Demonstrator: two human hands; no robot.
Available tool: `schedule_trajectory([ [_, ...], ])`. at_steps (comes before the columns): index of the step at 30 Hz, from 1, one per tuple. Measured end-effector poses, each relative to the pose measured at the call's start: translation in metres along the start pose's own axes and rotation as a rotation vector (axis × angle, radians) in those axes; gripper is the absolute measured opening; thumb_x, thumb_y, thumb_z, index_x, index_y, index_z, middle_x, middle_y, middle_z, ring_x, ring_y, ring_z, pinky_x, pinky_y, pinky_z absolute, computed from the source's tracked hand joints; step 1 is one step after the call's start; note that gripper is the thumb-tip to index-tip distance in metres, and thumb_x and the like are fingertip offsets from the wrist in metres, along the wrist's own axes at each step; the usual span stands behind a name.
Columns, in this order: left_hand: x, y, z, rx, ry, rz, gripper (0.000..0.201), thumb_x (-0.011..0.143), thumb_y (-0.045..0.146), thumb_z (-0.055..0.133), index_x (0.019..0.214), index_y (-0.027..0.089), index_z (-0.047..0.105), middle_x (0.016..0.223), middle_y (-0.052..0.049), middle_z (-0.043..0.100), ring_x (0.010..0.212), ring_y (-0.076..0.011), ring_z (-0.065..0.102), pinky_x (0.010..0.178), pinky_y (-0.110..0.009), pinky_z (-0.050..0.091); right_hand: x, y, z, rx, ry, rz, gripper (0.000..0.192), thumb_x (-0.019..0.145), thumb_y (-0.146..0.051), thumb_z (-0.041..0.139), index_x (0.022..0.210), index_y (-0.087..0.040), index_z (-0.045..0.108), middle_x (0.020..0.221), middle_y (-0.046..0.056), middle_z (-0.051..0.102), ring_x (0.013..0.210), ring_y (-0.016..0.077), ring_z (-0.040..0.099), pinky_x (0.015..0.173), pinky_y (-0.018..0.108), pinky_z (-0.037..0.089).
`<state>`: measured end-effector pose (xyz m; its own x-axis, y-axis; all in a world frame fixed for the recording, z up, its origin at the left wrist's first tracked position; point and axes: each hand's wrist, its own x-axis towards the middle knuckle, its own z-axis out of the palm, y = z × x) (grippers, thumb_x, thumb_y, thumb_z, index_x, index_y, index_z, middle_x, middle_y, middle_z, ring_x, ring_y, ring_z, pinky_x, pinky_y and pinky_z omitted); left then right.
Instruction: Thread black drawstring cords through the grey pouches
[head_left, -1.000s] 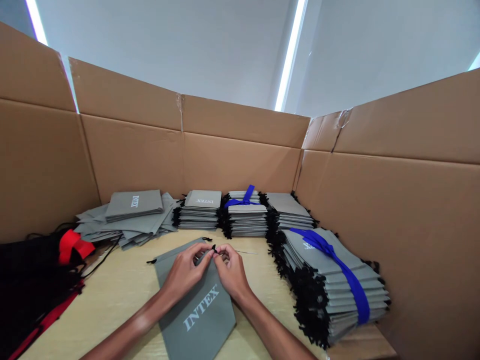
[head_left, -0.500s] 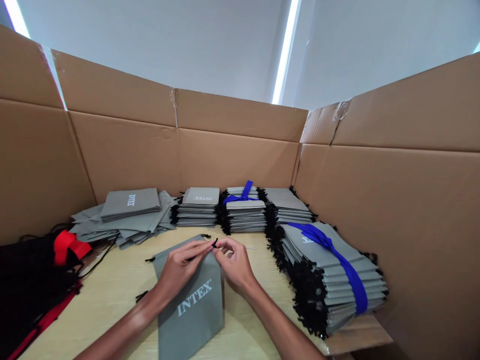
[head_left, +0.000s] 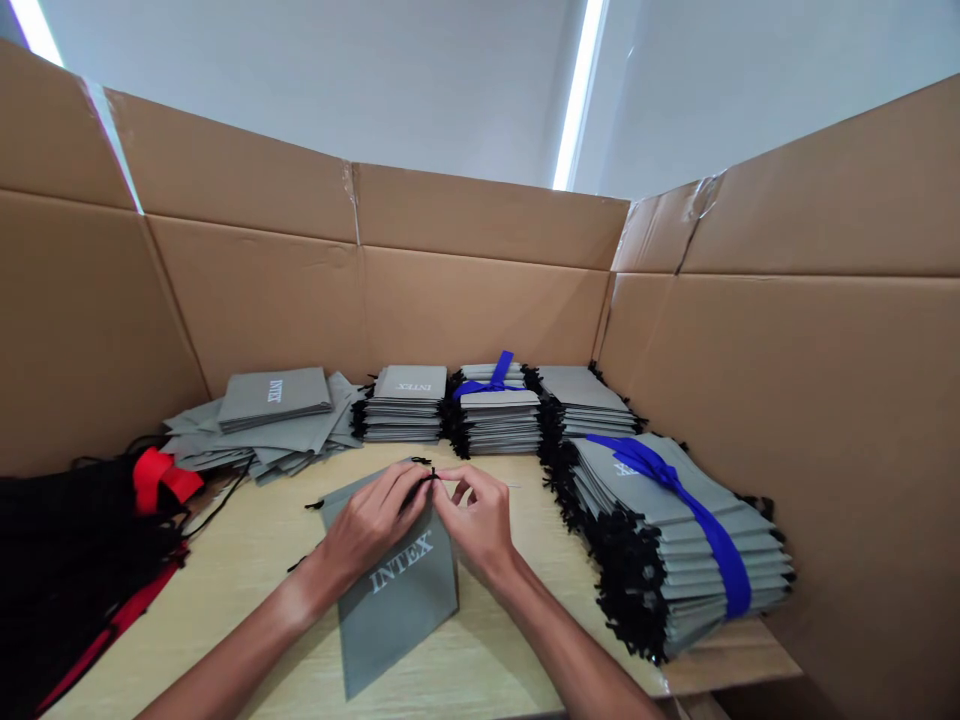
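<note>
I see a pale wooden table [head_left: 247,570] walled in on three sides by tall brown cardboard panels [head_left: 465,300], taped at the seams. Above them the wall is plain white, with a bright strip light [head_left: 579,90] running up it and another at the far left.

My left hand [head_left: 369,522] and right hand [head_left: 478,523] meet over a flat grey bag [head_left: 397,600] printed with INTEX, lying near the middle of the table, close to me. Both hands are pinching the black drawstring [head_left: 429,474] at the bag's top edge, fingertips nearly touching each other; the left hand also rests on the fabric. A loose end of the cord pokes out at the bag's left corner.

Along the back wall sit three neat stacks of the same grey bags; the middle stack [head_left: 496,415] is tied with a blue ribbon. To their left lies a loose, fanned-out pile of bags [head_left: 270,425]. On the right, a large bundle of bags [head_left: 675,530] bound with a blue ribbon lies on its side along the table's edge, black cord ends bristling from its near face. At the far left I see a heap of black cords [head_left: 67,560] with a red band [head_left: 161,480] on top.
</note>
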<state>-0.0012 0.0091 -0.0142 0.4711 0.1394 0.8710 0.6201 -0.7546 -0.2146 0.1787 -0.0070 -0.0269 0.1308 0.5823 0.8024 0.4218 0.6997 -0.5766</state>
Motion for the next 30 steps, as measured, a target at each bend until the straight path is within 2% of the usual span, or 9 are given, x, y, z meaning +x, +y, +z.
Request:
schedule_trajectory([
  [3,0.004,0.001,-0.002,-0.06,0.019,-0.039,0.018,0.11,0.017,0.057,0.125,0.019,0.067,0.106,-0.008,0.082,0.099,-0.0212,0.081,0.088,-0.027,0.063,0.003,0.0,-0.005,-0.031,0.018,-0.163,0.012,0.095,-0.02,0.071,0.094,-0.025,0.081,0.094,0.003,0.086,0.064,0.0162,0.073,0.064,0.029,0.06],
  [7,0.006,-0.004,-0.004,-0.231,-0.03,-0.089,0.016,0.11,0.019,0.057,0.123,0.02,0.067,0.105,-0.007,0.08,0.095,-0.019,0.08,0.086,-0.026,0.063,0.008,0.005,-0.013,-0.055,-0.017,-0.356,0.015,0.099,-0.015,0.071,0.101,-0.025,0.082,0.098,0.004,0.087,0.082,0.0199,0.083,0.077,0.031,0.064],
  [9,0.005,-0.008,-0.004,-0.307,-0.064,-0.115,0.017,0.109,0.019,0.058,0.122,0.02,0.068,0.107,-0.008,0.08,0.096,-0.0192,0.08,0.087,-0.027,0.064,0.01,0.007,-0.018,-0.067,-0.064,-0.406,0.017,0.1,-0.013,0.07,0.105,-0.024,0.083,0.1,0.005,0.087,0.089,0.0209,0.084,0.082,0.031,0.064],
  [12,0.002,-0.011,-0.004,-0.383,-0.113,-0.15,0.016,0.109,0.019,0.057,0.119,0.021,0.069,0.107,-0.007,0.081,0.097,-0.0201,0.08,0.085,-0.028,0.063,0.012,0.009,-0.024,-0.119,-0.184,-0.409,0.017,0.1,-0.013,0.068,0.105,-0.023,0.082,0.101,0.005,0.087,0.09,0.0212,0.083,0.084,0.031,0.063],
  [16,-0.001,-0.01,-0.003,-0.434,-0.148,-0.209,0.011,0.108,0.02,0.059,0.111,0.022,0.07,0.101,-0.005,0.08,0.092,-0.0189,0.079,0.082,-0.027,0.062,0.013,0.008,-0.03,-0.163,-0.302,-0.302,0.015,0.097,-0.016,0.067,0.099,-0.023,0.08,0.094,0.005,0.084,0.082,0.0207,0.078,0.078,0.03,0.058],
  [21,-0.002,-0.006,-0.001,-0.478,-0.158,-0.263,0.009,0.107,0.02,0.061,0.108,0.022,0.069,0.099,-0.004,0.079,0.09,-0.0178,0.078,0.081,-0.026,0.061,0.014,0.007,-0.028,-0.034,-0.372,0.034,0.012,0.086,-0.019,0.068,0.092,-0.023,0.077,0.085,0.001,0.078,0.071,0.0172,0.069,0.072,0.028,0.054],
  [24,-0.004,-0.005,0.002,-0.506,-0.185,-0.316,0.009,0.106,0.021,0.061,0.108,0.022,0.07,0.1,-0.003,0.078,0.088,-0.0172,0.076,0.079,-0.025,0.061,0.015,0.006,-0.025,0.05,-0.378,0.182,0.011,0.081,-0.02,0.068,0.088,-0.023,0.076,0.083,0.0,0.076,0.071,0.0164,0.067,0.07,0.027,0.052],
  [30,-0.004,-0.005,0.006,-0.521,-0.218,-0.354,0.011,0.107,0.024,0.059,0.111,0.023,0.069,0.102,-0.003,0.077,0.09,-0.0186,0.076,0.079,-0.028,0.06,0.015,0.006,-0.023,0.151,-0.38,0.356,0.014,0.079,-0.023,0.068,0.09,-0.022,0.076,0.083,0.0,0.074,0.072,0.016,0.064,0.07,0.027,0.051],
])
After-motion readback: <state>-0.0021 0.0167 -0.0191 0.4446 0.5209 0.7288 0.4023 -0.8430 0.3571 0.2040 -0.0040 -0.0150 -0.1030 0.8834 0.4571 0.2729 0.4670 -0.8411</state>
